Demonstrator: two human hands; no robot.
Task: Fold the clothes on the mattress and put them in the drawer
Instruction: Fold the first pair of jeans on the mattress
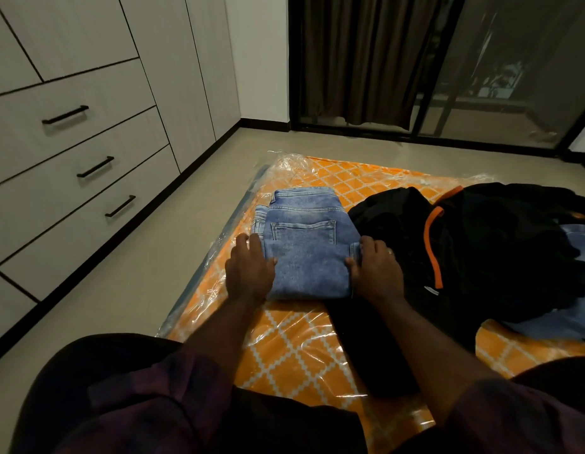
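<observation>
Jeans (pixel 306 253), folded, lie on the mattress (pixel 284 348). Flat-fingered, the left hand (pixel 248 270) presses their side; the right hand (pixel 376 270) grips their edge.

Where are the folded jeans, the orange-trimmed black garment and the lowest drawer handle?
folded jeans (pixel 303 233), head view, back pocket.
black garment (pixel 487 244), head view, dark body fabric.
lowest drawer handle (pixel 120 206), head view, middle of bar.

One wide-angle view from the person's head, facing forward and down; the mattress (pixel 301 348) lies close below, filling the lower centre; drawers (pixel 71 152) curve along the left edge; a curtain (pixel 360 60) hangs farther off, upper right.
</observation>
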